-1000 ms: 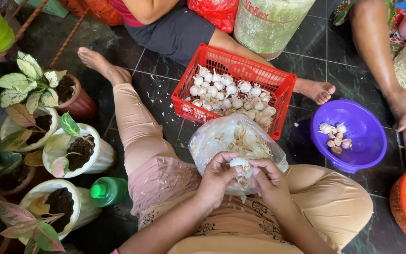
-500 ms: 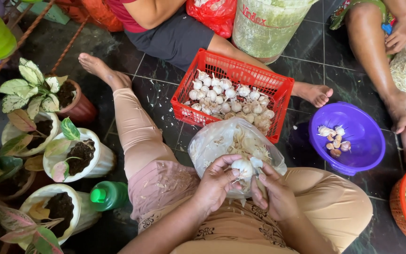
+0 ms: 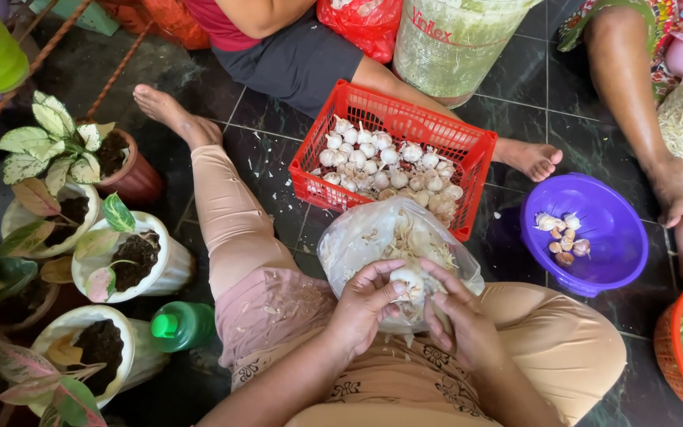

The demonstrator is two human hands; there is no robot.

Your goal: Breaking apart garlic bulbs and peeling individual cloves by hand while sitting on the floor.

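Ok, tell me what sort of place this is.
Likely a home patio or porch floor: dark floor tiles, potted plants, and people sitting on the ground around a red basket of garlic.

Setting: a domestic floor-level food preparation area, likely a home porch or patio. Indicators: dark tiled floor (image 3: pixel 278 142) used as the work surface, with several people seated barefoot directly on it. Potted plants (image 3: pixel 112 245) in white and terracotta pots stand grouped along one side. Household plastic containers are distributed around the sitters: a red basket (image 3: pixel 468 150) of garlic bulbs, a purple bowl (image 3: pixel 610 261), and an orange basket (image 3: pixel 669 356) of green beans.
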